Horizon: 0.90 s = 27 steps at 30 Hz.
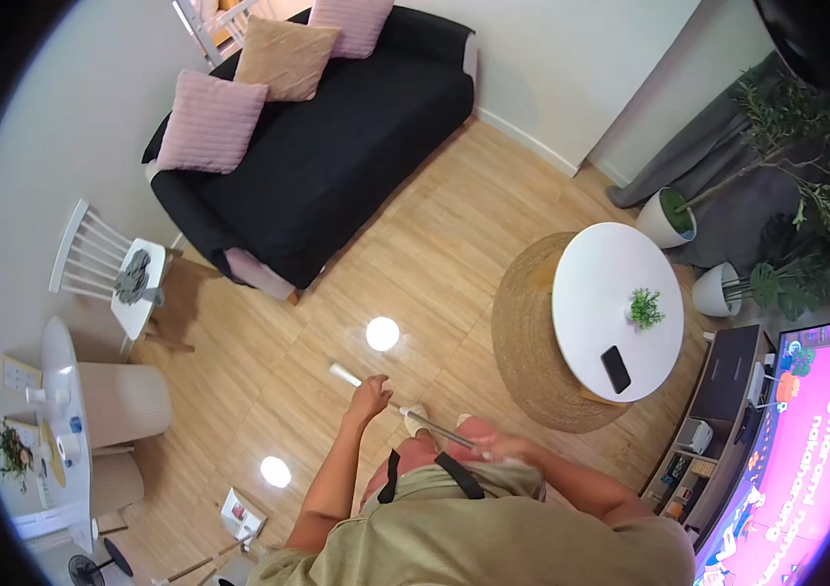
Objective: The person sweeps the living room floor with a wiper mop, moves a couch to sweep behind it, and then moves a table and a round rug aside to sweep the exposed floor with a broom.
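Observation:
A long thin pole (pixel 439 431) runs across the front of my body, with a grey shaft and a white end section (pixel 345 375). My left hand (pixel 369 398) is closed around its white part, out ahead of my legs. Close to my waist, my right hand (pixel 505 447) is wrapped about the grey end and looks slightly blurred. Whatever else the pole may be fitted to does not show, so its exact kind is unclear. Below it are my feet in light footwear (pixel 417 420).
A black-covered sofa (pixel 308 166) with cushions stands ahead. To the right are a round white table (pixel 591 293) on a woven rug (pixel 522 342), potted plants, and a TV (pixel 796 459). A white chair (pixel 137 283) and a side table (pixel 68 381) stand left; a small box (pixel 242 514) lies on the floor.

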Available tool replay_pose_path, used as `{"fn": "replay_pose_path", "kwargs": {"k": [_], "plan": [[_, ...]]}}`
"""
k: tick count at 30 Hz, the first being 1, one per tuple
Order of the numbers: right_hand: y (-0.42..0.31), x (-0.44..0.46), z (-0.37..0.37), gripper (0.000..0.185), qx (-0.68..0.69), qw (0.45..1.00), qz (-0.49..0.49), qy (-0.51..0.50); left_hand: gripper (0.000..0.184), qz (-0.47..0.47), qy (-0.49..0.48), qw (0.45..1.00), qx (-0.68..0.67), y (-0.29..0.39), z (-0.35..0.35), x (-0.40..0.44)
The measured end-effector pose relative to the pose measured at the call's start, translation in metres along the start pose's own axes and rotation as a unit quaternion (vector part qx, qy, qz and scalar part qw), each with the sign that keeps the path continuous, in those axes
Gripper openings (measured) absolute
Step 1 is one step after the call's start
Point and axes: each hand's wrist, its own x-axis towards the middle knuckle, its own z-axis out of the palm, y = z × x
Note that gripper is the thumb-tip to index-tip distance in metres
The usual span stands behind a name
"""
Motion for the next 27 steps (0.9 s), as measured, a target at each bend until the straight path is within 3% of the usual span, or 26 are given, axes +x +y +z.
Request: {"fn": "replay_pose_path", "kwargs": {"k": [7, 9, 11, 13, 15, 17, 19, 21, 25, 27], "plan": [[-0.073, -0.093, -0.042, 0.05, -0.126, 0.944, -0.207, 0.226, 0.036, 0.012, -0.014, 1.0, -0.002, 0.018, 0.019, 0.05], [-0.111, -0.088, -0.108, 0.051, -0.128, 0.908, -0.283, 0.282, 0.036, 0.018, -0.014, 1.0, -0.002, 0.027, 0.019, 0.067], [-0.177, -0.087, -0.161, 0.052, -0.062, 0.883, -0.295, 0.359, 0.036, -0.011, -0.022, 1.0, 0.005, 0.031, 0.023, 0.084], [-0.246, -0.077, -0.218, 0.041, 0.035, 0.838, -0.363, 0.405, 0.035, -0.017, -0.008, 1.0, 0.012, 0.03, 0.027, 0.1], [-0.323, -0.046, -0.3, 0.023, 0.032, 0.799, -0.44, 0.407, 0.036, -0.061, -0.007, 0.998, 0.006, 0.034, 0.029, 0.115], [-0.407, -0.032, -0.343, 0.011, 0.053, 0.781, -0.44, 0.44, 0.037, -0.082, -0.004, 0.997, 0.001, 0.039, 0.034, 0.129], [-0.484, 0.007, -0.377, 0.012, 0.104, 0.792, -0.386, 0.461, 0.037, -0.108, -0.003, 0.994, -0.009, 0.047, 0.041, 0.147], [-0.522, 0.047, -0.358, 0.024, 0.043, 0.794, -0.341, 0.502, 0.036, -0.135, -0.007, 0.99, -0.03, 0.059, 0.045, 0.158], [-0.502, 0.093, -0.263, 0.04, 0.047, 0.811, -0.353, 0.465, 0.036, -0.121, 0.002, 0.992, -0.044, 0.071, 0.057, 0.167], [-0.474, 0.101, -0.229, 0.049, -0.179, 0.821, -0.251, 0.481, 0.036, -0.135, 0.009, 0.989, -0.062, 0.079, 0.057, 0.17]]}}
